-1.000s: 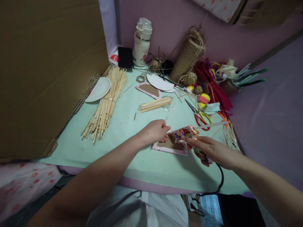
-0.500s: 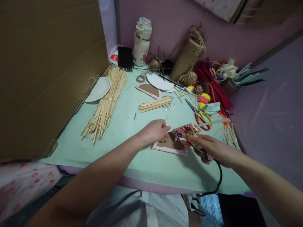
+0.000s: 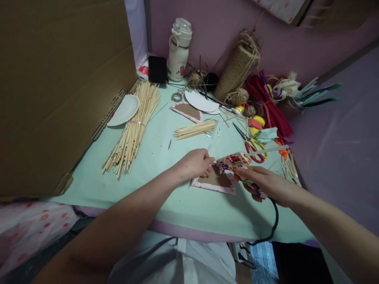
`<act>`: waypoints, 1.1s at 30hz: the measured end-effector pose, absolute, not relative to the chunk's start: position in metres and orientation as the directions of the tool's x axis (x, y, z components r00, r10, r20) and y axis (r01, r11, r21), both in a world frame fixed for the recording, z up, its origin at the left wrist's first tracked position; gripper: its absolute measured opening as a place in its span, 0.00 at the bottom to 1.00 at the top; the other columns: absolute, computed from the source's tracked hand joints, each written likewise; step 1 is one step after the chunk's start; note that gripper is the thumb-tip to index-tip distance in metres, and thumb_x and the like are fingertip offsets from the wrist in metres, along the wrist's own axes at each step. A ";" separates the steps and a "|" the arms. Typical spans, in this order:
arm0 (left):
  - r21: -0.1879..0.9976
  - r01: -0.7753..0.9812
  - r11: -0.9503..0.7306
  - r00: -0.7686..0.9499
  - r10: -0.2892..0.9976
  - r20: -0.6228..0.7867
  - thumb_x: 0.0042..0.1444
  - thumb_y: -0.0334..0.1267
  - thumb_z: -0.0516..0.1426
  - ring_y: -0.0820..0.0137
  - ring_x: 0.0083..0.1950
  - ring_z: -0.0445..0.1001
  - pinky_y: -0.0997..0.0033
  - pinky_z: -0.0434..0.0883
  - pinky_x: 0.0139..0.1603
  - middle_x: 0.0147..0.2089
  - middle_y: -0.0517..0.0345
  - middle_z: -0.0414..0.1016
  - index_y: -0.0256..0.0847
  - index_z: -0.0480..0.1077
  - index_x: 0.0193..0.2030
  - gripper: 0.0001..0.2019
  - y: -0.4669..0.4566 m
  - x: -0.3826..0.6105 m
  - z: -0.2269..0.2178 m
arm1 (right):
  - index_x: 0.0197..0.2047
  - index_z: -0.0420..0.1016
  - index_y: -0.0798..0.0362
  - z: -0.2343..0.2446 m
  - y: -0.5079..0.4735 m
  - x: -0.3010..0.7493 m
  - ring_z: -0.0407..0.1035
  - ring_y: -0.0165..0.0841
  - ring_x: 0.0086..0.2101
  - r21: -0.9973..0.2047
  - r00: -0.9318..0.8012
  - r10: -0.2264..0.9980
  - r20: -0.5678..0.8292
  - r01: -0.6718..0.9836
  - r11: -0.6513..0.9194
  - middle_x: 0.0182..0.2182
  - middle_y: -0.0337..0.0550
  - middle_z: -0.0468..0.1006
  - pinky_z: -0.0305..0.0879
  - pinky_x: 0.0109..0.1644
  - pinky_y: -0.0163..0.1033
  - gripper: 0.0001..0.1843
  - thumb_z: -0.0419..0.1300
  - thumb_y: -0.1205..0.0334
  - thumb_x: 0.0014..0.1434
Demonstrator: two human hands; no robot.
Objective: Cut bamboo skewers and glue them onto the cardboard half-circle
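Observation:
A brown cardboard piece with a pink fabric border point(image 3: 215, 181) lies flat on the pale green table point(image 3: 154, 157). My left hand point(image 3: 197, 163) rests on its upper left corner, fingers curled and pinching there. My right hand point(image 3: 263, 183) grips a glue gun wrapped in colourful patterned paper point(image 3: 233, 162), its nozzle over the cardboard piece. A white glue stick point(image 3: 269, 150) sticks out of the gun's back, and a black cord point(image 3: 274, 221) hangs from it over the table edge.
Red-handled scissors point(image 3: 251, 148), a small skewer bundle point(image 3: 194, 129), a long stick bundle point(image 3: 133, 126), a half paper plate point(image 3: 124, 111), twine rolls point(image 3: 238, 71), pipe cleaners point(image 3: 269, 104), a bottle point(image 3: 179, 49). A big cardboard sheet point(image 3: 59, 86) stands at left.
My right hand with the glue gun has shifted slightly left and up over the cardboard piece. My left hand stays on the corner.

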State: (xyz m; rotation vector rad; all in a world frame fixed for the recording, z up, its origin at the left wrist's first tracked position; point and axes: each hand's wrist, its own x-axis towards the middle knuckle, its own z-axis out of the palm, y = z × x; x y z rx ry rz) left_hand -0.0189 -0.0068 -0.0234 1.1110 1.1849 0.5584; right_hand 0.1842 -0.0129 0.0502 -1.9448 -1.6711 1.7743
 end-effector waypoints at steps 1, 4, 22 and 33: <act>0.897 0.192 0.398 0.332 0.834 -0.441 0.63 0.39 0.50 0.71 0.28 0.76 0.71 0.75 0.29 0.30 0.54 0.74 0.39 0.59 0.30 0.10 -0.007 -0.019 -0.024 | 0.30 0.70 0.53 0.050 -0.013 0.185 0.55 0.26 0.16 -0.625 -0.224 0.686 -0.693 0.660 -0.416 0.16 0.33 0.60 0.56 0.18 0.33 0.26 0.57 0.35 0.52; 0.898 0.201 0.392 0.332 0.835 -0.439 0.62 0.39 0.51 0.71 0.28 0.76 0.71 0.74 0.29 0.30 0.54 0.74 0.39 0.59 0.30 0.10 -0.007 -0.019 -0.024 | 0.28 0.69 0.53 0.049 -0.012 0.185 0.56 0.26 0.15 -0.616 -0.228 0.689 -0.688 0.685 -0.388 0.15 0.33 0.61 0.56 0.18 0.33 0.28 0.56 0.34 0.52; 0.900 0.202 0.385 0.339 0.835 -0.433 0.62 0.40 0.51 0.71 0.29 0.77 0.71 0.75 0.30 0.31 0.53 0.75 0.39 0.60 0.31 0.09 -0.008 -0.020 -0.023 | 0.31 0.67 0.53 0.046 -0.009 0.190 0.56 0.26 0.17 -0.590 -0.236 0.683 -0.691 0.731 -0.343 0.17 0.33 0.61 0.56 0.20 0.34 0.28 0.54 0.33 0.54; 0.902 0.201 0.382 0.341 0.836 -0.430 0.62 0.40 0.50 0.70 0.29 0.77 0.69 0.75 0.31 0.31 0.52 0.75 0.40 0.59 0.31 0.10 -0.008 -0.020 -0.023 | 0.29 0.68 0.53 0.049 -0.010 0.189 0.55 0.26 0.17 -0.589 -0.216 0.691 -0.690 0.722 -0.363 0.17 0.33 0.60 0.55 0.20 0.34 0.28 0.55 0.33 0.53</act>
